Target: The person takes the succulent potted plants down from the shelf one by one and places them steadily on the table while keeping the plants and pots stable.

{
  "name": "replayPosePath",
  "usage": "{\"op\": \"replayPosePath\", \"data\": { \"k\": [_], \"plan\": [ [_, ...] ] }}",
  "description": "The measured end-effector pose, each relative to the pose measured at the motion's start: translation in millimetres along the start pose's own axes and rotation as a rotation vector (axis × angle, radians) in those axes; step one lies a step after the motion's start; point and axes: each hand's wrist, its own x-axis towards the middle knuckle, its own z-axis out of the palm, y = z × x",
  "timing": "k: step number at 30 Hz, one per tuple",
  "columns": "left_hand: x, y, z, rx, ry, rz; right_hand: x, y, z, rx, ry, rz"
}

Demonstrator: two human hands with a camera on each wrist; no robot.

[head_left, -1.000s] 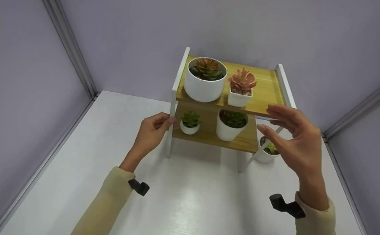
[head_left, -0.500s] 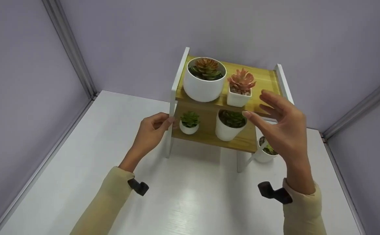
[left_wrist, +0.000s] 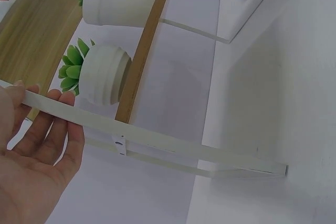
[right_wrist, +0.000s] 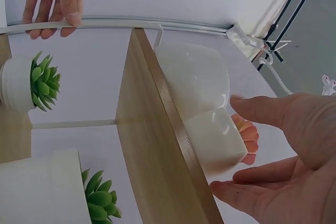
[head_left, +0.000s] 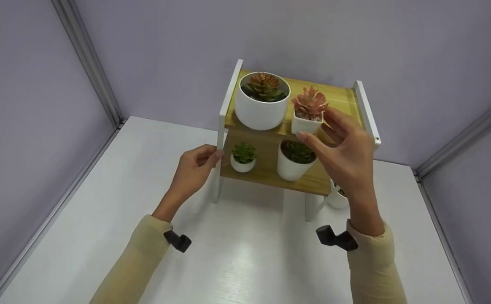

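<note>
My left hand [head_left: 195, 169] pinches the white metal frame [left_wrist: 157, 139] of a two-tier plant shelf on its left side, thumb on one side and fingers on the other. My right hand [head_left: 349, 156] is beside a small square white pot [right_wrist: 216, 140] with a pink succulent [head_left: 311, 103], at the front of the upper wooden board [head_left: 340, 99]. Thumb and fingers are spread around that pot; in the right wrist view a small gap shows between them and it. A larger round white pot [head_left: 262, 107] with a reddish-green succulent stands just left of it.
On the lower board [head_left: 266, 183] stand a small pot [head_left: 243, 165] with a green succulent and a taller white pot [head_left: 292, 169]. Another potted plant [head_left: 337, 198] sits on the white surface behind the right leg, partly hidden by my arm. Walls enclose the back and sides.
My right hand has moved left and a little up, from the shelf's right front corner to around the square pot. The left hand keeps its grip on the frame.
</note>
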Motion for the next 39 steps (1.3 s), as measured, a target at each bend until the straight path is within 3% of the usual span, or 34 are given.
{"op": "replayPosePath", "data": {
  "k": [8,15,22,39],
  "plan": [
    [-0.6,1.6,0.5,-0.011,0.010,-0.031,8,-1,11.0,0.017,0.031,0.034],
    [-9.5,33.2,-0.5,0.005,-0.004,-0.040,12,-5,14.9,-0.031,0.035,0.056],
    [-9.3,32.4,0.0,-0.011,-0.007,-0.039,16,-5,15.9,-0.086,0.022,0.123],
    [-8.9,30.4,-0.4,-0.010,-0.011,-0.031,20,-3,19.0,-0.097,0.026,0.151]
  ]
}}
